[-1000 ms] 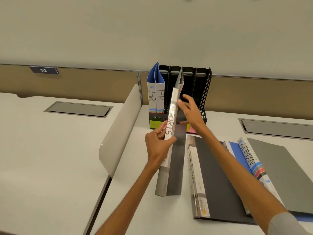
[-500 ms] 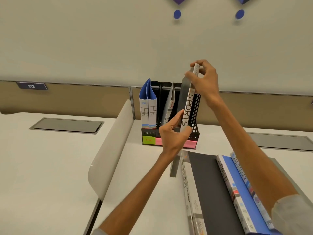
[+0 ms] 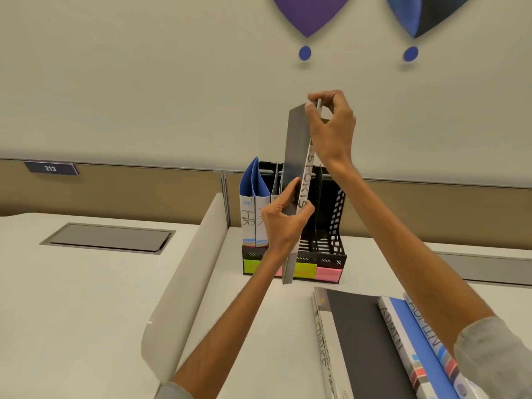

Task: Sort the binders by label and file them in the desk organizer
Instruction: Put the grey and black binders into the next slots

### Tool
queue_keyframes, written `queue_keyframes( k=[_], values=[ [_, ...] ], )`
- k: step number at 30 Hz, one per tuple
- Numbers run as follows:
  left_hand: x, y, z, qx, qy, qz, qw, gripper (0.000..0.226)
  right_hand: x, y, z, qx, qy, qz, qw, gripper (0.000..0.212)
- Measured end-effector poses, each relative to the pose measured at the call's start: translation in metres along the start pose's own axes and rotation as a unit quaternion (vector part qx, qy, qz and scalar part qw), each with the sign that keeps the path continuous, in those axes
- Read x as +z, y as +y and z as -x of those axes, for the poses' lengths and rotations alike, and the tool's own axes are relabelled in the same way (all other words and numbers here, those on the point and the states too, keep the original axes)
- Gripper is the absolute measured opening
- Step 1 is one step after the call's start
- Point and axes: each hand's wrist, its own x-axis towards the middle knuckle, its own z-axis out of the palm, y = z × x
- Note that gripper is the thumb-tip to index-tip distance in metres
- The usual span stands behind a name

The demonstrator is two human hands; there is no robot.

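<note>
1. Since the earlier frames we see the SPORTS binder lifted off the bench and turned upright; it was lying low in front of the organizer, and now it stands tall in the air before it.
2. The right hand forms the upper grip, fingers pinched closed over the binder's top corner, above the spine lettering.
3. The left hand forms the lower grip, thumb and fingers clasped on the binder's grey cover and spine about halfway down, so the binder runs from 1 grip to the other and hangs on below the left hand.
4. The binder's bottom edge hangs in front of the desk organizer, level with its coloured sticky labels; we cannot tell whether it touches the bench.
5. 2 blue HR binders stand in the organizer's left slots, with a grey binder just beside them.
6. On the bench at lower right lie a grey binder and 2 ADMIN binders.
</note>
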Motion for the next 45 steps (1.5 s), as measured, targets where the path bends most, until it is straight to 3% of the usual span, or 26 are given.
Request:
queue_keyframes(
  k=[4,12,17,23,27,29,33,40,45],
  values=[
    [-0.002,-0.023,-0.018,-0.024,-0.017,-0.001,1.000,0.058,0.013,0.012,-0.002,-0.007,-0.007,0.000,1.000,0.016],
    [-0.024,-0.091,-0.001,-0.159,-0.066,-0.037,0.984,0.063,0.032,0.070,0.028,0.023,-0.057,0.031,0.998,0.021],
    [-0.042,-0.127,0.030,-0.206,-0.134,-0.090,0.965,0.063,0.035,0.080,0.014,0.015,-0.166,0.090,0.982,0.030],
    [-0.067,-0.149,0.034,-0.209,-0.303,-0.257,0.893,0.071,0.032,0.100,-0.002,0.028,-0.203,0.105,0.973,0.028],
    [-0.064,-0.153,0.024,-0.206,-0.368,-0.339,0.841,0.069,0.032,0.104,-0.002,0.033,-0.209,0.072,0.975,0.026],
    [-0.060,-0.155,0.024,-0.194,-0.331,-0.387,0.838,0.063,0.031,0.105,0.000,0.034,-0.218,0.043,0.974,0.026],
    [-0.047,-0.158,0.026,-0.203,-0.127,-0.385,0.892,0.019,0.030,0.113,0.003,0.028,-0.211,0.010,0.977,0.031],
    [-0.038,-0.164,0.016,-0.329,-0.011,-0.350,0.877,0.037,0.034,0.121,0.005,0.001,-0.203,-0.017,0.979,0.028],
    [-0.037,-0.176,0.029,-0.391,0.004,-0.313,0.865,0.037,0.041,0.137,0.034,-0.012,-0.238,0.022,0.971,0.025]
  ],
)
